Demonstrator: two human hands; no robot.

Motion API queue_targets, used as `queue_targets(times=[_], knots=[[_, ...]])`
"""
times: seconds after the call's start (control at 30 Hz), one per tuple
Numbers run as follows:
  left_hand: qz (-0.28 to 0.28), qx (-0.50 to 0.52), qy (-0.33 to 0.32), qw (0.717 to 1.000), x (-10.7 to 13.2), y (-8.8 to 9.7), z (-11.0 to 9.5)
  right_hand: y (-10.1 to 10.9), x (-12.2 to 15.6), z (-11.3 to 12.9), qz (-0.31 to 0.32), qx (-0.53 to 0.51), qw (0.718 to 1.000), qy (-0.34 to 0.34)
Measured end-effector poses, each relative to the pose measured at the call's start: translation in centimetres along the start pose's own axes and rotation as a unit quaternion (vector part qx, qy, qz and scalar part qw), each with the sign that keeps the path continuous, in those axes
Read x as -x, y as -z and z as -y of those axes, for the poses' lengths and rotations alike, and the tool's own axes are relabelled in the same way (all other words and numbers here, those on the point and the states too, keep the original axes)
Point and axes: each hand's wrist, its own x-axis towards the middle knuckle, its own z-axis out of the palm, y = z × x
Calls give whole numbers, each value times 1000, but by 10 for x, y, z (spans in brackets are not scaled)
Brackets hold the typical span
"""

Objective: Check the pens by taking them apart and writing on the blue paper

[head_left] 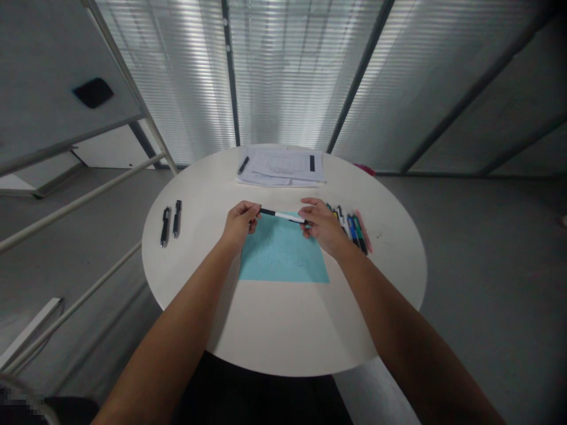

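Two bare forearms reach in from the bottom of the view, cut off by the frame, over a round white table (283,330). A square blue sheet of paper (283,251) lies flat on the table, and both hands are over its far edge. The left hand (241,226) is curled, its fingers closed on one end of a black-and-white pen (283,216). The right hand (321,225) pinches the other end, its fingertips closed around the barrel, so that end of the pen is hidden. The pen lies level between the hands, over the blue sheet's far edge; whether it touches the paper is hard to tell.

Just past the right hand, a row of colored pens (352,230) lies slanted, partly hidden behind that hand, with blue, green and pink among them. Well to the left lie two black pens (170,223), side by side. At the far edge of the table is a stack of printed papers (281,166), with a black pen (243,165) on its left side and a black strip (312,163) on its right. The print is too small to read. A pink object (365,169) shows just past the table's edge, mostly cut off from view.
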Motion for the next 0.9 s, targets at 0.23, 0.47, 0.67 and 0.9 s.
queue_targets(times=[0.23,0.47,0.67,0.9], knots=[[-5,-8,-7,1000,1,0,0,-1,1,-2,11,52,999,-4],[-2,-9,1,1000,1,-1,-1,-1,5,6,30,-21,999,-28],[-11,-12,9,1000,1,-1,-1,-1,2,-1,24,47,998,-24],[-60,-23,13,998,4,-6,-8,3,-3,-1,-12,34,999,5]])
